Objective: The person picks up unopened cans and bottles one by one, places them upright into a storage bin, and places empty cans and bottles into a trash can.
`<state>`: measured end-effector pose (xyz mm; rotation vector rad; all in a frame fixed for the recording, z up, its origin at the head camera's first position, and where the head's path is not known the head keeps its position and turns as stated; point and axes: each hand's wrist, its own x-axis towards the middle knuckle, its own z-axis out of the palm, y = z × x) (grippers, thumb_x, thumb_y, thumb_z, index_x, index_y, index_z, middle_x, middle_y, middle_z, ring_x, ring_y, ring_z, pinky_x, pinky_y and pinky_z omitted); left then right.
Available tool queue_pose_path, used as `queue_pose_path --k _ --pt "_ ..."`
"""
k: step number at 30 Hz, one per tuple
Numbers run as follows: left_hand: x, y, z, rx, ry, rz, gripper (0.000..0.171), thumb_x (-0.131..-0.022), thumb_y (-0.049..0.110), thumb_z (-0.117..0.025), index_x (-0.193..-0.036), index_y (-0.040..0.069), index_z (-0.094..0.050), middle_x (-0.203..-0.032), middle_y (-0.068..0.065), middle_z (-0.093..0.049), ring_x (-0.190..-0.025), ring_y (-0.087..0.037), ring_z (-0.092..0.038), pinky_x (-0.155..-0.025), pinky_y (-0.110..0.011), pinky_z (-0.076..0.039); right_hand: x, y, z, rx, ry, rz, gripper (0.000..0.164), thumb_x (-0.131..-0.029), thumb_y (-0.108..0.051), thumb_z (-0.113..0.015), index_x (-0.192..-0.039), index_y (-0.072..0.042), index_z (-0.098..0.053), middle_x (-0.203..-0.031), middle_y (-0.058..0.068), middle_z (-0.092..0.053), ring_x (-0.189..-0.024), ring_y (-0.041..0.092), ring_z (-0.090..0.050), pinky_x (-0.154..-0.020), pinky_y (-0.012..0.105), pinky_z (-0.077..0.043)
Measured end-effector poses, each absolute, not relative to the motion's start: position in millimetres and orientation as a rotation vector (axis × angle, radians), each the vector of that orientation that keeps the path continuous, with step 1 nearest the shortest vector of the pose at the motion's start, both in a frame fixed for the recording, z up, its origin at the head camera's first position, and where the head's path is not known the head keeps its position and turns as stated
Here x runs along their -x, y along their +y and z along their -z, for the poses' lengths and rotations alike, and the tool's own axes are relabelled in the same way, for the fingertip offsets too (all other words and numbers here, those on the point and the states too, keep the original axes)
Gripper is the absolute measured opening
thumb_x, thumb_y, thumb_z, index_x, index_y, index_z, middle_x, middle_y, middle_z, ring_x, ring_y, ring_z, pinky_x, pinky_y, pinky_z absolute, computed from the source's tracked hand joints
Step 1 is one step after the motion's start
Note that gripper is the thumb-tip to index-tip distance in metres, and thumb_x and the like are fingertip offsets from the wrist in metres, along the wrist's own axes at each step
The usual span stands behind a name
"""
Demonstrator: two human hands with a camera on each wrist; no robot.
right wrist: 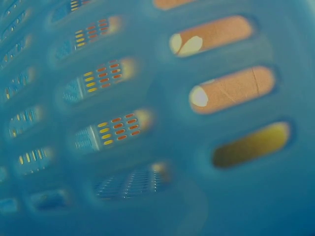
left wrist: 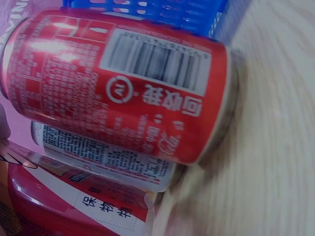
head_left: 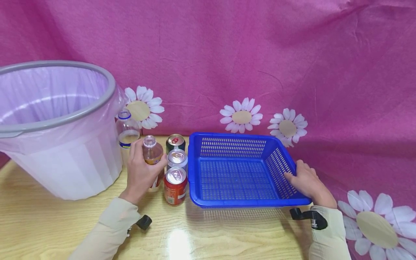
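My left hand (head_left: 140, 175) grips a clear plastic bottle (head_left: 152, 153) with no cap, thumb on its right side and fingers on its left. The bottle's red label (left wrist: 49, 196) shows in the left wrist view. Right beside it stands a short row of drink cans: a red can (head_left: 175, 189) in front, a pale can (head_left: 177, 157) behind it and a dark can (head_left: 175, 141) at the back. My right hand (head_left: 308, 182) holds the right rim of a blue plastic basket (head_left: 253, 203), thumb over the inner side. Slotted basket wall (right wrist: 256, 196) fills the right wrist view.
A large white bin (head_left: 65, 162) with a grey rim and a clear liner stands at the left. Between it and my left hand is a larger clear bottle (head_left: 128, 126), uncapped. A pink cloth with white flowers (head_left: 208, 65) hangs behind the wooden table (head_left: 156, 231).
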<state>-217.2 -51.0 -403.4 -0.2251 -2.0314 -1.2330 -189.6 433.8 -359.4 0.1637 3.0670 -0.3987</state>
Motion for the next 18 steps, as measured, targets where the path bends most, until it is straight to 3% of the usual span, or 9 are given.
queue_pose_path --k 18 --pt "207 -45 382 0.295 -1.939 1.189 0.067 -0.069 0.018 -0.081 -0.125 -0.003 -0.051 -0.115 -0.021 -0.057 -0.101 -0.032 -0.058 -0.082 -0.051 -0.056 188 435 360 -0.133 3.076 0.418 0.057 -0.094 -0.038 -0.052 -0.123 0.010 -0.039 -0.105 0.026 -0.052 -0.096 0.046 -0.048 -0.078 0.054 -0.042"
